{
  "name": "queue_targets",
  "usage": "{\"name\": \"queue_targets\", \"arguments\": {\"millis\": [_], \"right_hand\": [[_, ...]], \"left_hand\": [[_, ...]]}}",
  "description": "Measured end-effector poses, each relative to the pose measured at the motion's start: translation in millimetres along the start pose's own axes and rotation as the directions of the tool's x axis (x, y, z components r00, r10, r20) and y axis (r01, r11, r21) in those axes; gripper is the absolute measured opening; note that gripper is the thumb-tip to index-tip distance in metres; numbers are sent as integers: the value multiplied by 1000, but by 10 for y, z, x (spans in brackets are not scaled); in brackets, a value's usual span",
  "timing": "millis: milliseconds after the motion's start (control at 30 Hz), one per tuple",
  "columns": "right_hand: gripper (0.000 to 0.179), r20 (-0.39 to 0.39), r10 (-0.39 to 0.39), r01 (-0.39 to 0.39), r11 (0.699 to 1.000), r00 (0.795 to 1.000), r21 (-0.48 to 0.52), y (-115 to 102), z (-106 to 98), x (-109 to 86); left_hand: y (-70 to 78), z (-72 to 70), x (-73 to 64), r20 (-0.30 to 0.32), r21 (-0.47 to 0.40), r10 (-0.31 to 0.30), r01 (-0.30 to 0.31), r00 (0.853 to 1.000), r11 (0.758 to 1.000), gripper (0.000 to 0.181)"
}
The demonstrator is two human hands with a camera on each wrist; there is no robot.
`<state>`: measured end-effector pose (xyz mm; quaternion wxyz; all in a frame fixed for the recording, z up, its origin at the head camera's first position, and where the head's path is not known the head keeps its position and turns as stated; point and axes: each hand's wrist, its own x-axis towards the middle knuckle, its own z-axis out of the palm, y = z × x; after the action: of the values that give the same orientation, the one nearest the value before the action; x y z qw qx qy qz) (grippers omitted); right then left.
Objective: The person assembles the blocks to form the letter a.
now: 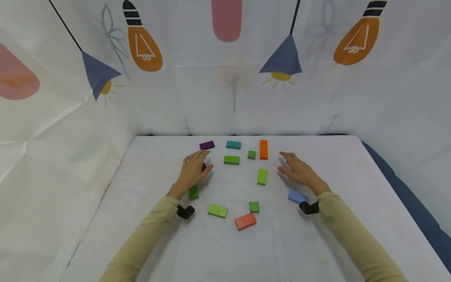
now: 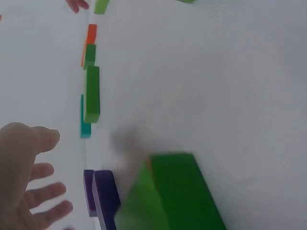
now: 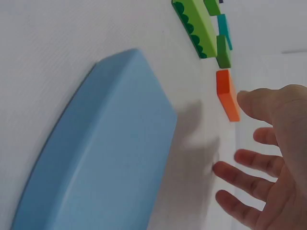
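Note:
My left hand (image 1: 193, 169) hovers over the left part of the table with fingers loosely spread and nothing in its grasp. Partly hidden beneath it is a dark purple block (image 2: 106, 197), with another purple block (image 1: 207, 145) just past the fingertips. A green block (image 1: 193, 192) lies by the left wrist. On the other side my right hand (image 1: 298, 170) is held above the table, fingers apart and holding nothing. Below its wrist lies a light blue block (image 1: 297, 196), large in the right wrist view. An orange block (image 1: 264, 150) stands out left of the right fingertips.
Between the hands lie a teal block (image 1: 233, 145), several green blocks (image 1: 231, 160) and a lime block (image 1: 262, 177). Nearer me are a lime block (image 1: 217, 210), a small green block (image 1: 254, 206) and a red-orange block (image 1: 245, 221). A white printed curtain (image 1: 211, 94) hangs behind the white table (image 1: 225, 254).

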<state>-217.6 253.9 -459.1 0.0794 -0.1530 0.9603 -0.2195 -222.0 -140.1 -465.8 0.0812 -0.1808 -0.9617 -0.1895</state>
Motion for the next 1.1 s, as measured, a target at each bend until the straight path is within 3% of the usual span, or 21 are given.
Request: {"name": "queue_targets", "arguments": {"millis": [100, 300, 500, 767, 1100], "right_hand": [[60, 6, 9, -9, 999, 1000, 41, -28, 0, 46], [55, -4, 34, -33, 993, 999, 117, -46, 24, 162], [56, 6, 74, -74, 978, 997, 197, -66, 36, 289], [58, 27, 125, -127, 949, 992, 289, -158, 29, 435], [60, 55, 208, -215, 926, 976, 309, -250, 79, 611]], "left_hand": [[74, 37, 63, -4, -81, 35, -35, 999, 996, 50], [225, 186, 198, 40, -156, 83, -76, 996, 985, 45], [415, 298, 331, 46, -241, 140, -125, 989, 962, 41], [656, 441, 522, 52, -231, 179, -163, 982, 959, 38], [790, 573, 650, 72, -215, 215, -195, 974, 957, 35]]}}
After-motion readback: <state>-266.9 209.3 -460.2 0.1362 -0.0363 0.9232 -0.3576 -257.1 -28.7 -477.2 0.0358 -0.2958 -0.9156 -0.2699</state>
